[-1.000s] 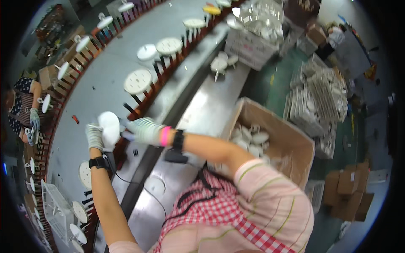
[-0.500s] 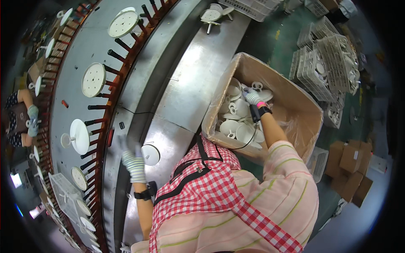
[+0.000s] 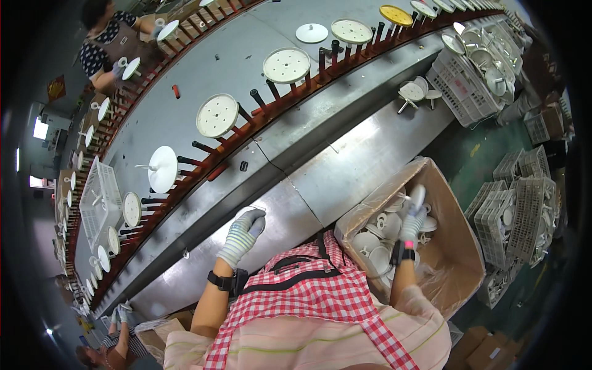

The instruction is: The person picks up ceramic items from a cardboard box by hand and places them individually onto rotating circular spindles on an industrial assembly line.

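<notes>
My left hand (image 3: 237, 240), in a striped work glove, is at the steel bench with its fingers curled at a round white disc (image 3: 264, 223). The fingers hide most of that disc. Above the cardboard box, my gloved right hand (image 3: 412, 226) holds a white plastic disc with a short stem (image 3: 417, 197), seen nearly edge-on and a little blurred. Below it in the plastic-lined box (image 3: 453, 231) lies a heap of white discs (image 3: 379, 259), some with rings or stems.
Beyond the steel bench (image 3: 345, 154) runs a curved conveyor edged with dark-tipped pegs (image 3: 258, 98), bearing white discs (image 3: 217, 115) and one yellow disc (image 3: 396, 15). Crates of parts (image 3: 465, 86) stand right. A co-worker (image 3: 117, 46) handles discs across the conveyor; another person (image 3: 117, 345) is lower left.
My view has swung left. My left hand has come onto the disc on the bench. My right hand has risen from the heap with a stemmed disc.
</notes>
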